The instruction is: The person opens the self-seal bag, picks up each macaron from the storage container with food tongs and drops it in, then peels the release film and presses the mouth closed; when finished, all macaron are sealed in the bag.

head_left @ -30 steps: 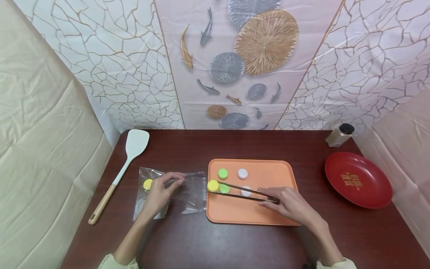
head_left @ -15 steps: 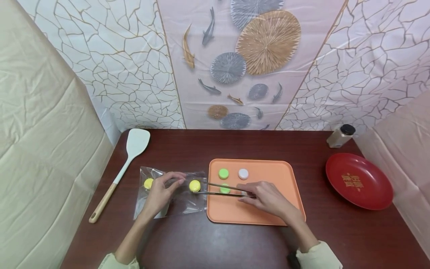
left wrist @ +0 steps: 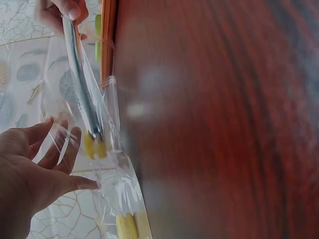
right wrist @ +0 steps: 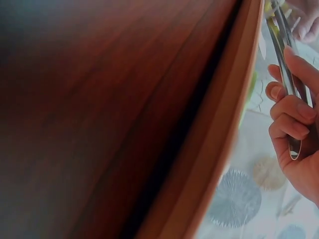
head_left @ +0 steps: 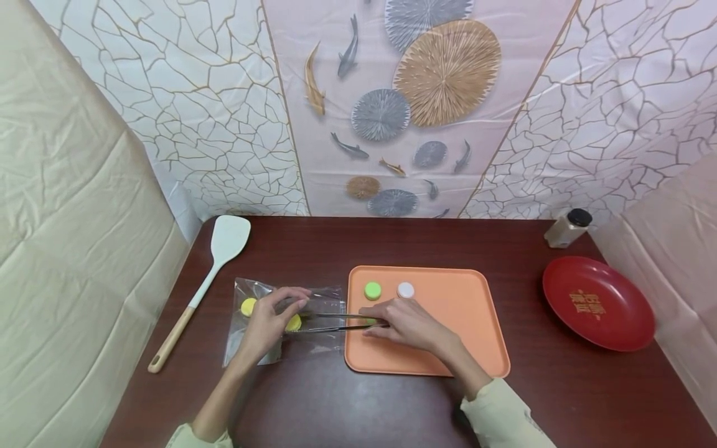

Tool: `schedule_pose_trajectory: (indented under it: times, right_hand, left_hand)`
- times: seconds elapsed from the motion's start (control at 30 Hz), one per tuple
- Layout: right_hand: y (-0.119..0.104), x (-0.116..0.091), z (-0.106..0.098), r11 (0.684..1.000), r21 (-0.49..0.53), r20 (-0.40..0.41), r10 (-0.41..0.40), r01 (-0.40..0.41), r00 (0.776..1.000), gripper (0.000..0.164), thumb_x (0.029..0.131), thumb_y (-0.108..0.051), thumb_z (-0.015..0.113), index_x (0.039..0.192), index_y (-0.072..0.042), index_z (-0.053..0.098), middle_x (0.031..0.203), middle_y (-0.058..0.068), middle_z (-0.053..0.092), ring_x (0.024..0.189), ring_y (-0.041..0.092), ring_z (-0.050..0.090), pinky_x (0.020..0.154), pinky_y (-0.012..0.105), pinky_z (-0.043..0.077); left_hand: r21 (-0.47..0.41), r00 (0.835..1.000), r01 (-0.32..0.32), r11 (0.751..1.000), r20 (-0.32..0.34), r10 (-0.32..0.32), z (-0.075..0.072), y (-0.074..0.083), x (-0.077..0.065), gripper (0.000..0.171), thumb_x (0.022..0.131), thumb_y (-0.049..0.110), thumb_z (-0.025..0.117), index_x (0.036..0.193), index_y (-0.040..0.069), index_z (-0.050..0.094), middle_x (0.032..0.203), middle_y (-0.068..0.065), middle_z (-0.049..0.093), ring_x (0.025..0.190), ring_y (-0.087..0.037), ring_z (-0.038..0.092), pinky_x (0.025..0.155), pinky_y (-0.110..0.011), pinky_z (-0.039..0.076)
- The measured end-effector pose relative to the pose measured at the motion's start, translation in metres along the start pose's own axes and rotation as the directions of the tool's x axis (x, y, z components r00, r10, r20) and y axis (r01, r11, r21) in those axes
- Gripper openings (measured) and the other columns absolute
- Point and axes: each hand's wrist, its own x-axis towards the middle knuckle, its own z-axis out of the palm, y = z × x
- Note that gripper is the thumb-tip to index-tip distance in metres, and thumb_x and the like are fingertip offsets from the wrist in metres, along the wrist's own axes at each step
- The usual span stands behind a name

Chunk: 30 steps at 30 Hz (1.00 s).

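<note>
My left hand (head_left: pixel 274 320) holds up the film of a clear plastic bag (head_left: pixel 325 343) between thumb and fingers; in the left wrist view other fingers reach down along the film. My right hand (head_left: pixel 406 323) grips dark metal tongs (head_left: pixel 336 315) over the orange tray. Their tips reach inside the bag and pinch a yellow macaron (head_left: pixel 293 322), close beside the left hand. A second yellow macaron (head_left: pixel 249 307) lies at the bag's far left end. On the tray (head_left: pixel 426 361) sit a green macaron (head_left: pixel 372 290) and a white macaron (head_left: pixel 406 290); another green one shows partly under the tongs.
A white spatula (head_left: pixel 226 239) with a wooden handle lies left of the bag. To the right stands a red oval plate (head_left: pixel 598 303), with a black-lidded jar (head_left: pixel 567 228) behind it. Fabric walls border the dark wooden table (head_left: pixel 313 410).
My right hand has moved left with the tongs, carrying the yellow macaron from over the tray's left edge into the bag. The left hand has stayed in place.
</note>
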Motion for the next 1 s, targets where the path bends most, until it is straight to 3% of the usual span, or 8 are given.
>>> schedule_pose_trajectory:
  times: [0.2, 0.37, 0.47, 0.67, 0.73, 0.9, 1.0]
  right_hand:
    - [-0.005, 0.019, 0.006, 0.999, 0.018, 0.039, -0.039, 0.038, 0.998, 0.030, 0.102, -0.027, 0.080, 0.129, -0.014, 0.082, 0.103, -0.005, 0.084, 0.070, -0.002, 0.057, 0.063, 0.021, 0.045]
    - [-0.011, 0.034, 0.010, 0.999, 0.018, 0.074, -0.040, 0.038, 0.996, 0.025, 0.102, -0.028, 0.080, 0.123, -0.014, 0.082, 0.079, -0.010, 0.072, 0.066, -0.003, 0.049, 0.058, 0.020, 0.038]
    - [-0.010, 0.042, 0.014, 0.999, 0.030, 0.073, -0.045, 0.043, 0.996, 0.028, 0.100, -0.028, 0.082, 0.123, -0.012, 0.082, 0.077, -0.009, 0.069, 0.065, -0.001, 0.049, 0.057, 0.022, 0.039]
    - [0.027, 0.060, 0.056, 0.991, 0.031, 0.035, -0.128, 0.127, 0.991, 0.040, 0.103, -0.051, 0.075, 0.130, -0.021, 0.081, 0.078, -0.010, 0.070, 0.065, 0.000, 0.052, 0.056, 0.027, 0.044]
    - [0.036, 0.066, 0.068, 0.989, 0.023, 0.033, -0.149, 0.148, 0.988, 0.040, 0.105, -0.056, 0.071, 0.128, -0.025, 0.081, 0.078, -0.012, 0.068, 0.064, 0.000, 0.050, 0.055, 0.026, 0.042]
    - [0.008, 0.072, 0.046, 0.991, 0.059, 0.090, -0.122, 0.117, 0.988, 0.022, 0.105, -0.043, 0.076, 0.110, -0.021, 0.078, 0.072, -0.008, 0.059, 0.062, 0.006, 0.050, 0.054, 0.031, 0.044]
    - [0.015, 0.076, 0.056, 0.992, 0.048, 0.089, -0.121, 0.117, 0.989, 0.021, 0.102, -0.044, 0.079, 0.103, -0.023, 0.074, 0.068, -0.011, 0.052, 0.060, 0.004, 0.048, 0.053, 0.028, 0.041]
  left_hand:
    - [-0.006, 1.000, -0.015, 1.000, -0.010, 0.015, -0.001, 0.000, -0.001, 0.009, 0.102, 0.005, 0.076, 0.110, 0.001, 0.081, 0.121, -0.007, 0.082, 0.126, -0.031, 0.073, 0.114, -0.056, 0.052]
    - [-0.026, 1.000, -0.018, 1.000, -0.017, 0.017, -0.001, 0.000, -0.002, 0.009, 0.102, 0.005, 0.077, 0.109, 0.000, 0.080, 0.121, -0.010, 0.082, 0.127, -0.031, 0.073, 0.114, -0.054, 0.052]
    - [-0.035, 1.000, -0.020, 0.999, -0.015, 0.019, 0.000, 0.000, -0.001, 0.009, 0.103, 0.006, 0.077, 0.110, 0.002, 0.080, 0.121, -0.010, 0.082, 0.127, -0.030, 0.073, 0.114, -0.053, 0.052]
    - [-0.042, 1.000, -0.014, 0.999, -0.012, 0.014, 0.002, 0.001, 0.000, 0.009, 0.103, 0.008, 0.076, 0.110, 0.007, 0.082, 0.121, -0.006, 0.082, 0.128, -0.028, 0.072, 0.112, -0.053, 0.053]
    - [-0.048, 1.000, -0.013, 0.999, -0.012, 0.013, 0.002, 0.001, 0.000, 0.008, 0.103, 0.008, 0.077, 0.109, 0.007, 0.082, 0.122, -0.006, 0.082, 0.128, -0.028, 0.072, 0.113, -0.053, 0.053]
    - [-0.052, 1.000, -0.007, 0.999, -0.015, 0.006, 0.001, 0.001, 0.000, 0.009, 0.103, 0.009, 0.077, 0.110, 0.007, 0.082, 0.122, -0.006, 0.082, 0.128, -0.027, 0.072, 0.113, -0.047, 0.053]
    - [-0.048, 1.000, -0.001, 0.999, -0.017, 0.000, 0.001, 0.001, -0.001, 0.008, 0.103, 0.009, 0.077, 0.109, 0.008, 0.082, 0.121, -0.005, 0.082, 0.128, -0.027, 0.073, 0.112, -0.044, 0.053]
